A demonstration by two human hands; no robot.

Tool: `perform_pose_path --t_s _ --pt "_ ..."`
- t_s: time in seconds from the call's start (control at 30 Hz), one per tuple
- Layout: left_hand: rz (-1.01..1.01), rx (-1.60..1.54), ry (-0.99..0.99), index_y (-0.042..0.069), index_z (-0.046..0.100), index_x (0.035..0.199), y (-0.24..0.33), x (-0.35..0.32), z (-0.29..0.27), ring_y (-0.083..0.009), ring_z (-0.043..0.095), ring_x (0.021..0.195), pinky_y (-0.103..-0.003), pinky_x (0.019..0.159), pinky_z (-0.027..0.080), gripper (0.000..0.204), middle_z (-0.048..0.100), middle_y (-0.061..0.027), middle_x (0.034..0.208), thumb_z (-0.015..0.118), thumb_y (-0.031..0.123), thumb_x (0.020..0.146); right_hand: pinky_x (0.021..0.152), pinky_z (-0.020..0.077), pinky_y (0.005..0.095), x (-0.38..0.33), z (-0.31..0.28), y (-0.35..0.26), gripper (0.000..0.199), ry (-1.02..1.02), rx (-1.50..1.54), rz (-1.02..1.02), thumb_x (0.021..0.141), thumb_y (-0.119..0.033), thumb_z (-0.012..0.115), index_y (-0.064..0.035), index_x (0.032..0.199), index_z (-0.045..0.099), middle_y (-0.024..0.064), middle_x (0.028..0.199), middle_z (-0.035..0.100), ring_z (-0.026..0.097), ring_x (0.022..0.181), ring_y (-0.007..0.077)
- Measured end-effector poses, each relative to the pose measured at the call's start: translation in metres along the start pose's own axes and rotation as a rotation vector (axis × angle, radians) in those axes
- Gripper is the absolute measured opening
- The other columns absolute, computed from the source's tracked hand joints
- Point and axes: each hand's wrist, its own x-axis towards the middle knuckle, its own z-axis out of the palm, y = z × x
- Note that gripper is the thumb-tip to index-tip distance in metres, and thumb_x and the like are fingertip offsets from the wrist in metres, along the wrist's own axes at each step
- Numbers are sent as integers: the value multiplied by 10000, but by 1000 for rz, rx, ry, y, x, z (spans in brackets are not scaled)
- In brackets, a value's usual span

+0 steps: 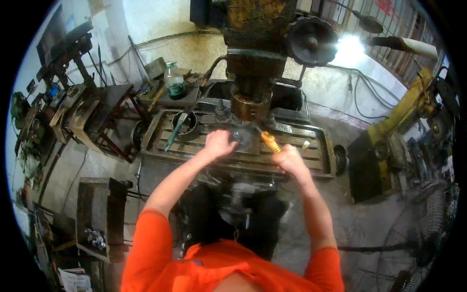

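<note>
Right hand (289,159) wrapped round the yellow tool (270,141), left hand (220,143) at the grey part (246,140), its grip I can't tell, best kept clear of the tool!

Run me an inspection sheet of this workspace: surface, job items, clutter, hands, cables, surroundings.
Surface: slotted metal table, grimy, with a raised rim.
Job's things: yellow-handled tool; dark metal part near the table's middle.
Clutter: green-handled tool at a round pot; bottle behind the table.
Hands: right hand grips the yellow handle; left hand is at the dark part, its exact grip unclear.
Cables: dark cables along the right wall.
Surroundings: lit lamp; open box at left, metal pieces inside; fan at lower right.
</note>
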Motion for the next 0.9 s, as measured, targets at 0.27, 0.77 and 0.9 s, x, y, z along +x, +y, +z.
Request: perform_pose_path --t_s 0.27,0.77,0.9 --pt "218 -19 96 106 570 1101 4 9 3 -343 599 793 -440 679 486 415 617 -151 874 653 251 721 491 471 310 9 0 7 261 -57 -204 14 645 -201 521 26 519 544 134 487 562 582 448 182" --pt "311 -41 103 64 611 1031 -6 41 33 -345 591 768 -441 677 474 337 622 -163 779 636 174 714 465 420 295 -49 3 61 257 -72 35 -63 618 -191 552 20 737 636 82 504 536 524 448 156" --pt "303 -44 116 68 614 1023 6 45 34 -343 591 776 -439 686 475 310 622 -158 795 628 175 732 536 386 218 -38 25 123 277 -45 443 -93 610 -134 535 12 806 666 16 610 567 520 575 100"
